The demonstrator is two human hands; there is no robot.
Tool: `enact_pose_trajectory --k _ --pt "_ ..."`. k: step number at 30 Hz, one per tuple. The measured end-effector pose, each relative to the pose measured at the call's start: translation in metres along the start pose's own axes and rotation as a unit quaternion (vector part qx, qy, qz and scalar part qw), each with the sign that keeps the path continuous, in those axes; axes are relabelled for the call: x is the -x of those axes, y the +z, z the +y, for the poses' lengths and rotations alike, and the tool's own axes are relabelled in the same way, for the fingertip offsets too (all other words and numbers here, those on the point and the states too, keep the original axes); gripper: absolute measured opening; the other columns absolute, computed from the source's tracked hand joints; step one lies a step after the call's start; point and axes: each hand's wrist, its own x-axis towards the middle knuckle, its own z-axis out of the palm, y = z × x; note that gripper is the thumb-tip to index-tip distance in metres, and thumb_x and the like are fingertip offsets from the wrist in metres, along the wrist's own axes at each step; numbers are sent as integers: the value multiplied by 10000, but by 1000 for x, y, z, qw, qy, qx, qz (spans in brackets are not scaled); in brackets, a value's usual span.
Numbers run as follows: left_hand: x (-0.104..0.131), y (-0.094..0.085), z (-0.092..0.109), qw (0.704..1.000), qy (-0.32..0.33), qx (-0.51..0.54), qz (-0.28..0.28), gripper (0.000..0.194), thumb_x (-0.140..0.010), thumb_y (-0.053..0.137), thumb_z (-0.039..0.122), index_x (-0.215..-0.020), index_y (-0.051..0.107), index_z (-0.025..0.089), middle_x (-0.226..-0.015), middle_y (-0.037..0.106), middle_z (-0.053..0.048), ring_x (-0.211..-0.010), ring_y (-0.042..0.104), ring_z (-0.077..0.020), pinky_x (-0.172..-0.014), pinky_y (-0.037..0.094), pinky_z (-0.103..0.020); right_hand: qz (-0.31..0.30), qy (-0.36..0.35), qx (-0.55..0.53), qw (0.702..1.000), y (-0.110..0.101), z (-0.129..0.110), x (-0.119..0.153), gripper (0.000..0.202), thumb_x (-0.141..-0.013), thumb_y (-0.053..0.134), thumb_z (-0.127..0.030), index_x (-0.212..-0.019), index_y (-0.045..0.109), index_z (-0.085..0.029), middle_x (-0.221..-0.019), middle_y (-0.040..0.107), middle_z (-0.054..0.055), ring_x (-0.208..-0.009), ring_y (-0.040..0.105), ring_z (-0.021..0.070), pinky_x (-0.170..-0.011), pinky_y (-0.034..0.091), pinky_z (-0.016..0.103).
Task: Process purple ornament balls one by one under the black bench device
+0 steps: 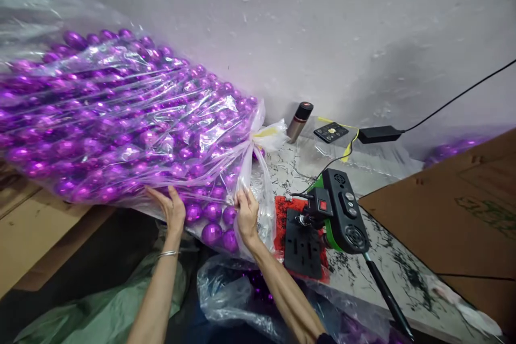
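Note:
A large clear plastic bag [242, 172] full of shiny purple balls [149, 137] lies across the left and middle, its gathered neck tied in a knot. My left hand [174, 210] is at the bag's lower edge, fingers bent onto the film. Nearer the knot, my right hand [247, 217] pinches the plastic between thumb and fingers. The film is drawn taut between both hands, and several balls [212, 233] bulge below it. Parts of the left fingers are hidden by the plastic.
Right of the bag stands a black and green machine [342, 212] with a lever [389, 301], over a red mat [282, 215]. Behind it are a bottle [300, 121], a black keypad-like device [330, 131] and a power adapter [379, 134]. Cardboard [451, 209] leans at right.

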Motion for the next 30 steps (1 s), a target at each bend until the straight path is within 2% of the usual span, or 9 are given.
enact_pose_trajectory --k 7,10,13,15,19,21,23,26,30 --pt "-22 56 12 1000 -10 9 -1 919 -1052 499 375 -1756 -30 111 -1856 -40 -295 -1734 -182 -397 -1372 15 -730 45 -12 33 998 -10 17 31 550 -1072 410 -574 -1289 752 -202 -691 579 -4 -560 461 150 -514 431 301" --pt "-31 64 16 1000 -9 16 -18 907 -1054 504 363 -1734 0 36 -1832 -86 -349 -1724 -162 -460 -1368 57 -736 60 -37 56 996 -14 24 30 565 -1073 384 -558 -1315 749 -201 -744 653 28 -580 509 163 -538 474 311" --pt "-28 53 17 999 8 16 -38 872 -1058 504 395 -1700 110 -44 -1815 -41 -388 -1725 -96 -490 -1380 26 -692 49 -36 82 995 -16 22 28 530 -1080 379 -563 -1193 760 -212 -692 608 6 -584 502 160 -552 469 302" --pt "-21 36 14 999 21 14 -37 816 -1034 540 449 -1662 289 -9 -1806 151 -363 -1729 83 -480 -1392 94 -661 31 -28 87 995 -16 19 28 494 -1084 384 -568 -1051 739 -227 -666 571 -9 -593 496 156 -567 463 298" --pt "-23 -16 2 991 49 5 123 585 -1023 535 521 -1449 561 121 -1567 548 -264 -1543 489 -395 -1343 321 -595 -3 -3 56 998 -11 10 27 441 -1082 409 -570 -940 668 -242 -678 573 -24 -627 503 149 -601 458 288" --pt "-43 -40 -1 969 28 -7 244 605 -1026 544 532 -1469 502 122 -1625 473 -278 -1586 412 -410 -1361 234 -642 -24 0 43 999 -7 8 26 433 -1084 406 -555 -931 664 -242 -681 578 -27 -627 503 144 -620 460 287" --pt "-72 -55 2 954 -21 -9 300 759 -1025 567 565 -1582 341 103 -1763 269 -300 -1691 183 -463 -1365 59 -720 -48 -7 43 998 -4 9 26 437 -1087 399 -535 -920 675 -240 -687 582 -20 -617 496 140 -624 458 289" --pt "-108 -53 21 967 -59 -5 249 920 -1045 590 523 -1699 105 96 -1852 14 -270 -1728 -59 -478 -1357 -55 -727 -70 -35 72 994 -1 14 30 465 -1098 376 -506 -951 719 -229 -688 586 -3 -590 471 138 -582 434 289" --pt "-112 -18 54 991 -51 -15 119 723 -1128 469 290 -1721 161 14 -1855 -35 -287 -1730 -74 -454 -1381 -32 -659 -50 -149 159 975 -6 28 38 505 -1124 321 -426 -988 762 -222 -671 615 22 -554 478 143 -557 445 292"
